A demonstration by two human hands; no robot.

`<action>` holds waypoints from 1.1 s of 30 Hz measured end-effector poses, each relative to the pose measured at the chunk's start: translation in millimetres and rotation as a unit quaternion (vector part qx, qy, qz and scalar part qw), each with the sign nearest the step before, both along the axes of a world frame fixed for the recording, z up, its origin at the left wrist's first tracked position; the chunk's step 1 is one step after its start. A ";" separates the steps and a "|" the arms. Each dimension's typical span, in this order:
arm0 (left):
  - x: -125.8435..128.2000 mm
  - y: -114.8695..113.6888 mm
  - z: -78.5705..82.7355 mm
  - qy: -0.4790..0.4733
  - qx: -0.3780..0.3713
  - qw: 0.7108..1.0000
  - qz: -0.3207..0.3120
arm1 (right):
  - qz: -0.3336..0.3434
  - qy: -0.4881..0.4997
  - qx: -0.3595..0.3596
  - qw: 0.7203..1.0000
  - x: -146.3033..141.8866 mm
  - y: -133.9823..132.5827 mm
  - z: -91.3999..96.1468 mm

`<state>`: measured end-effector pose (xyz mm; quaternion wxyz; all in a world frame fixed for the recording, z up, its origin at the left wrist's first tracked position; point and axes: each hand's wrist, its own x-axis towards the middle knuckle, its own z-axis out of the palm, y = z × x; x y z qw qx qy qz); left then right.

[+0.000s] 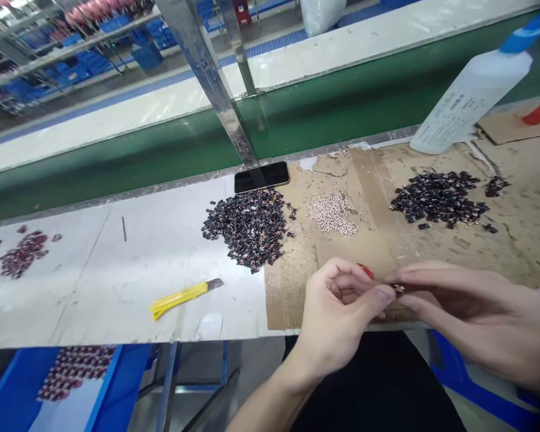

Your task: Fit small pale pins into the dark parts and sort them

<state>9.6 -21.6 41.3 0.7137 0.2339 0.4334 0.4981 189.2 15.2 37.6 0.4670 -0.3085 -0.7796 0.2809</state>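
My left hand and my right hand meet fingertip to fingertip over the near edge of the cardboard sheet. Both are pinched closed on one tiny dark part held between them. Beyond the hands lie a pile of small dark parts, a small heap of pale beige pieces and a second dark pile.
A yellow utility knife lies on the white table top. A black phone rests near the green conveyor belt. A white squeeze bottle with a blue cap stands at back right. Blue bins hold more parts below left.
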 end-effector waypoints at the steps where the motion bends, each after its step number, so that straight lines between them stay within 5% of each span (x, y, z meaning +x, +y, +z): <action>1: -2.3 1.8 -0.5 0.024 0.020 0.999 -0.021 | 0.011 -0.002 0.010 1.000 1.9 3.0 -0.2; 3: -12.2 8.2 -3.3 0.175 0.101 0.978 -0.061 | 0.022 -0.027 0.051 0.998 10.6 13.0 -6.0; 6: -43.6 28.1 -12.1 0.494 0.205 0.845 -0.017 | -0.085 -0.134 0.134 0.978 35.9 36.5 -27.7; 8: -70.7 46.7 -20.1 0.577 0.197 0.791 0.051 | -0.139 -0.184 0.136 0.964 56.9 53.3 -44.9; 11: -103.5 73.7 -32.0 0.657 0.188 0.727 0.068 | -0.172 -0.242 0.132 0.946 85.0 71.6 -62.5; 15: -119.2 92.9 -40.7 0.698 0.184 0.690 0.039 | -0.219 -0.286 0.123 0.925 97.7 78.5 -63.3; 19: -126.7 95.7 -40.8 0.704 0.179 0.686 0.037 | -0.216 -0.289 0.091 0.928 66.5 79.2 -50.9; 23: -137.5 95.6 -40.2 0.677 0.174 0.711 0.071 | -0.126 -0.314 0.033 0.940 11.4 87.4 -39.5; 28: -138.7 82.4 -38.9 0.579 0.161 0.781 0.169 | -0.069 -0.356 -0.005 0.932 -33.6 95.3 -33.6; 33: -120.4 50.4 -37.1 0.432 0.147 0.873 0.175 | -0.070 -0.366 -0.027 0.927 -45.1 96.1 -33.5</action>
